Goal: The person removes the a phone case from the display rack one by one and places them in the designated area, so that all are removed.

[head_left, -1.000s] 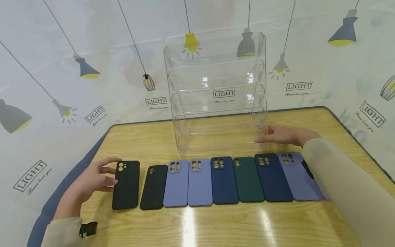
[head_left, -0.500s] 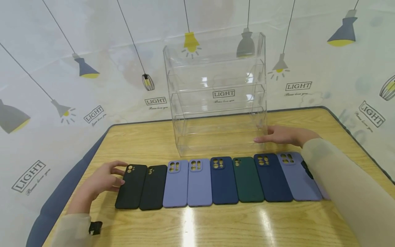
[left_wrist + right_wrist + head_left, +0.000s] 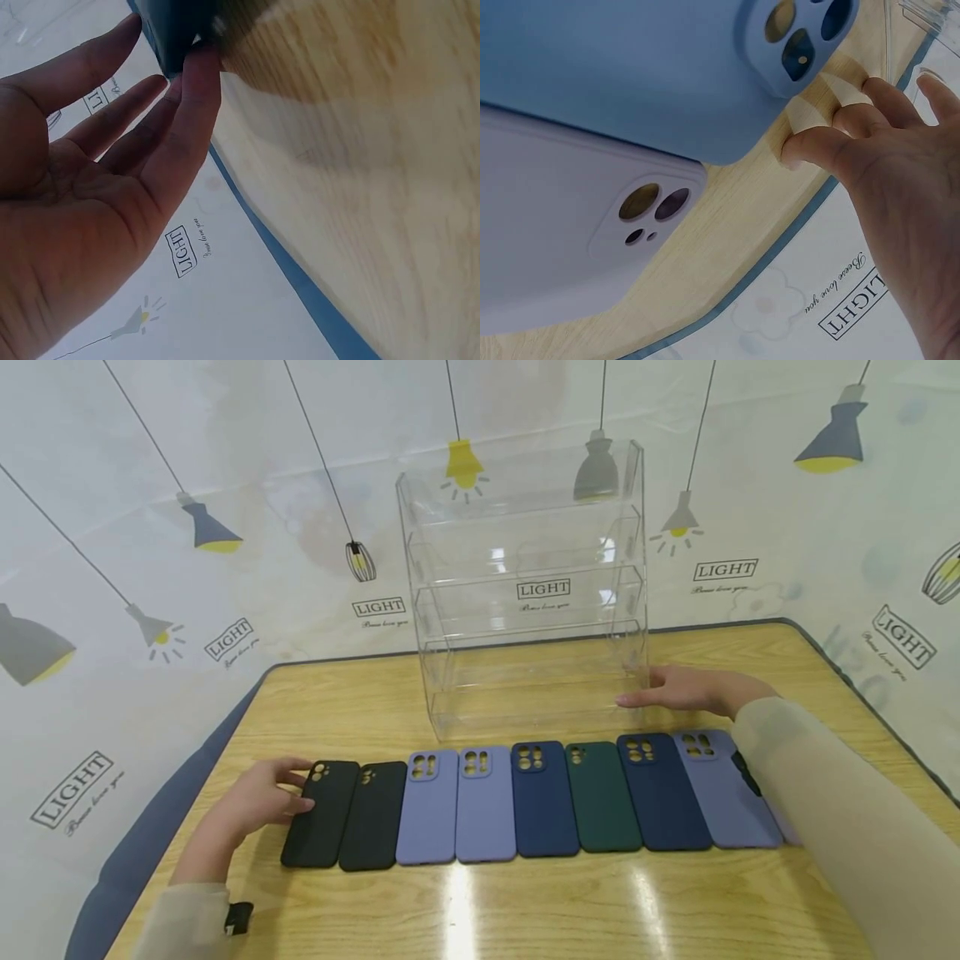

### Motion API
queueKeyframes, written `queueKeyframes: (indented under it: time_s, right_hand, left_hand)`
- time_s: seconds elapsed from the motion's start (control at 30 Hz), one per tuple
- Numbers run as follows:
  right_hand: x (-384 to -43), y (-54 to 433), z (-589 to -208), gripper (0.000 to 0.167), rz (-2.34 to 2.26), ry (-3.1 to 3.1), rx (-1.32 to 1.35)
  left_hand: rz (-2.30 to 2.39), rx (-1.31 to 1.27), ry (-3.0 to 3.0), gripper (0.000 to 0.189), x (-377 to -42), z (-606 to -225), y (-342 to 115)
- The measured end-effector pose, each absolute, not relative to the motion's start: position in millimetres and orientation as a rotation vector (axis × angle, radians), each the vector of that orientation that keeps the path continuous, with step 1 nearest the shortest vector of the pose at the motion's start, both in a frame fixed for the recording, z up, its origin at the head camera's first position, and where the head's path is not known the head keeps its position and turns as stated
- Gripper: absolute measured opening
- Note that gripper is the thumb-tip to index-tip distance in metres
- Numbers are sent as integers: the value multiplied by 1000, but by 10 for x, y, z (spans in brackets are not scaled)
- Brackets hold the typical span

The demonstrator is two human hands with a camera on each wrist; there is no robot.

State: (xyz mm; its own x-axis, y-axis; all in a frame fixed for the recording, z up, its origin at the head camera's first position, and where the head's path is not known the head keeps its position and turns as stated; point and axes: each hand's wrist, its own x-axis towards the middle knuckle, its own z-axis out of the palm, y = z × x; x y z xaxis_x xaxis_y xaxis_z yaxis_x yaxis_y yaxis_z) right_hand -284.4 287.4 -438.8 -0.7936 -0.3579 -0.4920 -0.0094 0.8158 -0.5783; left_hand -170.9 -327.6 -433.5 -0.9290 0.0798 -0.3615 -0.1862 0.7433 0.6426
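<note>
In the head view, my left hand (image 3: 262, 793) grips the upper left edge of a black phone case (image 3: 321, 818) lying at the row's left end. Its thumb rests on the case; the left wrist view shows a thumb and fingertip against the dark corner. A second black case (image 3: 373, 818) lies beside it. My right hand (image 3: 690, 687) holds the lower right side of a clear tiered display rack (image 3: 536, 722), thumb in front and fingertips partly seen through the plastic. A lilac case (image 3: 592, 67) and a paler case (image 3: 562, 217) fill much of the right wrist view.
Rightward along the row lie lilac cases (image 3: 427, 818), navy cases (image 3: 546, 814) and a green case (image 3: 606, 810). The right sleeve (image 3: 840, 810) covers the row's right end. A lamp-patterned backdrop (image 3: 285, 568) stands behind the wooden table (image 3: 525, 910).
The left hand has moved right with the black case and lowered it flat against its neighbour. Its thumb has shifted slightly onto the case. The right hand has stayed by the rack.
</note>
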Motion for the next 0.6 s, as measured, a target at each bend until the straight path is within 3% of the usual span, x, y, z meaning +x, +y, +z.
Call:
queueKeyframes:
  time_s: [0.33, 0.6]
  right_hand:
    - [-2875, 2853, -4400, 123, -717, 2425, -295]
    - [-2873, 3038, -4216, 111, -559, 2564, -459]
  left_hand:
    - [946, -80, 2608, 71, -1734, -4307, -3280]
    - [730, 48, 2709, 63, -1886, -4099, -3245]
